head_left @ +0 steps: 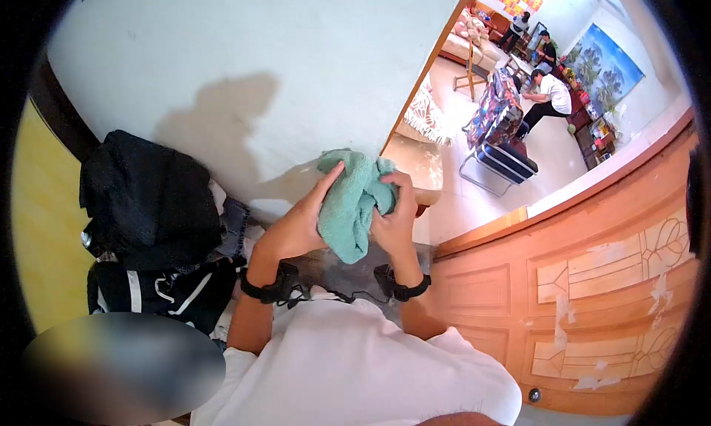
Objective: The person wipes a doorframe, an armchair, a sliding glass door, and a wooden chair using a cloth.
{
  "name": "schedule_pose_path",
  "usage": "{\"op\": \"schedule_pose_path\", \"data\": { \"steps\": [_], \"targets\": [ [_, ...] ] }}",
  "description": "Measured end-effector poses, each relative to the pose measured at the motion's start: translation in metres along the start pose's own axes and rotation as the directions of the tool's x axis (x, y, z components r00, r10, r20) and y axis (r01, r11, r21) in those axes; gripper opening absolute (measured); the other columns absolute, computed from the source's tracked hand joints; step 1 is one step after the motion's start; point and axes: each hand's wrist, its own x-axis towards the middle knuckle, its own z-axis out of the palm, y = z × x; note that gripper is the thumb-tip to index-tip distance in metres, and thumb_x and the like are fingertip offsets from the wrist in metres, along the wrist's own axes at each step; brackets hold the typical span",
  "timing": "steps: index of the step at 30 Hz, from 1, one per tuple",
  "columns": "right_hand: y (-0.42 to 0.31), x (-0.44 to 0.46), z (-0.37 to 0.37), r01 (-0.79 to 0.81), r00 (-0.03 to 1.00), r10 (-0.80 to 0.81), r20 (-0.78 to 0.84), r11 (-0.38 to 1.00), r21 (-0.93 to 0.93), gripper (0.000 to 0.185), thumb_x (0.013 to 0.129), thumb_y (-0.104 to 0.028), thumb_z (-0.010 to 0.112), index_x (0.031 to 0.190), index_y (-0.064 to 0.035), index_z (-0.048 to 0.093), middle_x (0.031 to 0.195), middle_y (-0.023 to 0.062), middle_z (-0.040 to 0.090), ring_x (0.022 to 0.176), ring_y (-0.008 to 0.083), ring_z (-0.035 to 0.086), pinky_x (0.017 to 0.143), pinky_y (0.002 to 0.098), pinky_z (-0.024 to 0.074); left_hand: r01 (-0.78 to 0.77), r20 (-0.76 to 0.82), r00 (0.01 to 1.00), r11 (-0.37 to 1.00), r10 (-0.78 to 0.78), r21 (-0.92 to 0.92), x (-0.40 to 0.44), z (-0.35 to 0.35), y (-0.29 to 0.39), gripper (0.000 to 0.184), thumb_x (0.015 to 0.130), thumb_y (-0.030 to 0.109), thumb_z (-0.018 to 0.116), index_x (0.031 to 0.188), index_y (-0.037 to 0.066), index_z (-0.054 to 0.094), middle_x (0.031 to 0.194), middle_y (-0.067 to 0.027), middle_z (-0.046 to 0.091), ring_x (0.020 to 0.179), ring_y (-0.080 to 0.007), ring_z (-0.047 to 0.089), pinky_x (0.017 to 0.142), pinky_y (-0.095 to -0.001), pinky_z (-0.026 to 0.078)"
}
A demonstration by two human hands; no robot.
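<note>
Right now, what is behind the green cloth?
Above the green cloth, the pale wall shows. The green cloth covers most fingers of the left hand; anything else directly behind it cannot be seen.

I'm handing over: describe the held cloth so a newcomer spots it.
Start at the pale wall. By its lower right edge, the left hand and right hand hold a crumpled cloth; its plain green sets it apart from the dark clothes.

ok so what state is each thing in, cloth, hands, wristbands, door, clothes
Green cloth: bunched up, held in both hands
Left hand: gripping the cloth
Right hand: gripping the cloth
Black wristbands: worn on both wrists
Wooden door: open
Dark clothes: heaped
</note>
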Motion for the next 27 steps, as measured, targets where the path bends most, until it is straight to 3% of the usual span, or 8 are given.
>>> {"op": "schedule_pose_path", "data": {
  "steps": [3, 5, 7, 9, 13, 16, 25, 27],
  "targets": [
    [0.005, -0.011, 0.006, 0.051, 0.997, -0.044, 0.060, 0.992, -0.118, 0.044, 0.062, 0.001, 0.064, 0.104, -0.0052, 0.053, 0.103, 0.0229, 0.051, 0.102, 0.0474, 0.051, 0.092, 0.0447, 0.0446, -0.005, 0.004, 1.000, 1.000, 0.005, -0.004, -0.010, 0.012, -0.040, 0.098, 0.070, 0.013, 0.083, 0.150, 0.009, 0.026, 0.143, -0.0208, 0.045, 0.129, -0.0315, 0.049, 0.104, -0.0391, 0.042],
    [0.011, -0.027, 0.010, 0.059, 0.990, -0.034, 0.139, 0.983, -0.173, 0.043, 0.064, 0.007, 0.060, 0.104, -0.0036, 0.051, 0.099, 0.0162, 0.053, 0.099, 0.0332, 0.057, 0.090, 0.0371, 0.0447, 0.059, 0.006, 0.998, 0.998, -0.059, -0.015, -0.014, 0.029, -0.072, 0.088, 0.072, 0.013, 0.082, 0.144, 0.004, 0.033, 0.137, -0.0201, 0.051, 0.124, -0.0284, 0.052, 0.103, -0.0387, 0.042],
    [0.008, -0.036, 0.014, -0.005, 0.989, 0.030, 0.143, 0.985, -0.173, 0.044, 0.064, 0.007, 0.060, 0.106, -0.0031, 0.052, 0.102, 0.0174, 0.054, 0.102, 0.0336, 0.057, 0.092, 0.0375, 0.0445, 0.129, 0.010, 0.992, 0.991, -0.129, -0.026, -0.014, 0.028, -0.073, 0.078, 0.073, 0.013, 0.080, 0.139, 0.000, 0.040, 0.131, -0.0194, 0.056, 0.119, -0.0253, 0.056, 0.102, -0.0383, 0.043],
    [-0.002, -0.040, 0.008, -0.100, 0.981, 0.119, 0.156, 0.987, -0.123, 0.054, 0.064, 0.007, 0.062, 0.116, -0.0025, 0.050, 0.110, 0.0179, 0.055, 0.107, 0.0331, 0.057, 0.095, 0.0372, 0.0437, 0.149, -0.013, 0.989, 0.988, -0.150, -0.026, -0.016, 0.021, -0.066, 0.049, 0.077, 0.011, 0.074, 0.121, -0.003, 0.056, 0.111, -0.0150, 0.068, 0.101, -0.0214, 0.064, 0.091, -0.0360, 0.049],
    [-0.022, -0.028, 0.006, 0.060, 0.997, -0.053, 0.062, 0.991, -0.116, 0.064, 0.068, 0.005, 0.065, 0.128, -0.0022, 0.045, 0.119, 0.0189, 0.054, 0.112, 0.0322, 0.056, 0.097, 0.0371, 0.0428, 0.162, -0.036, 0.986, 0.986, -0.164, -0.050, -0.007, -0.017, -0.034, 0.046, 0.073, 0.010, 0.077, 0.115, -0.001, 0.060, 0.103, -0.0156, 0.069, 0.095, -0.0234, 0.066, 0.086, -0.0333, 0.050],
    [-0.023, -0.031, 0.016, 0.066, 0.997, -0.063, 0.044, 0.995, -0.070, 0.068, 0.072, 0.000, 0.070, 0.133, -0.0029, 0.041, 0.122, 0.0194, 0.053, 0.114, 0.0317, 0.055, 0.099, 0.0383, 0.0426, 0.052, -0.405, 0.913, 0.999, -0.053, -0.014, -0.002, -0.031, -0.013, 0.041, 0.075, 0.005, 0.074, 0.113, -0.001, 0.061, 0.102, -0.0130, 0.069, 0.093, -0.0192, 0.065, 0.084, -0.0337, 0.051],
    [-0.030, -0.034, 0.038, 0.044, 0.991, -0.024, 0.132, 0.988, -0.146, 0.063, 0.075, -0.004, 0.072, 0.132, -0.0063, 0.044, 0.122, 0.0240, 0.052, 0.114, 0.0425, 0.052, 0.098, 0.0454, 0.0425, 0.007, -0.524, 0.851, 0.999, -0.029, -0.043, -0.002, -0.021, -0.040, 0.052, 0.076, 0.002, 0.072, 0.124, -0.001, 0.052, 0.108, -0.0170, 0.066, 0.099, -0.0275, 0.065, 0.087, -0.0360, 0.050],
    [-0.043, -0.018, 0.034, 0.219, 0.976, -0.215, 0.040, 0.962, -0.162, 0.065, 0.072, -0.002, 0.071, 0.131, -0.0068, 0.046, 0.121, 0.0235, 0.052, 0.115, 0.0425, 0.051, 0.101, 0.0470, 0.0402, -0.026, -0.491, 0.871, 0.999, 0.002, -0.041, -0.001, -0.032, -0.027, 0.054, 0.076, 0.001, 0.071, 0.126, -0.001, 0.050, 0.109, -0.0170, 0.065, 0.101, -0.0279, 0.064, 0.088, -0.0364, 0.049]
  ]
}}
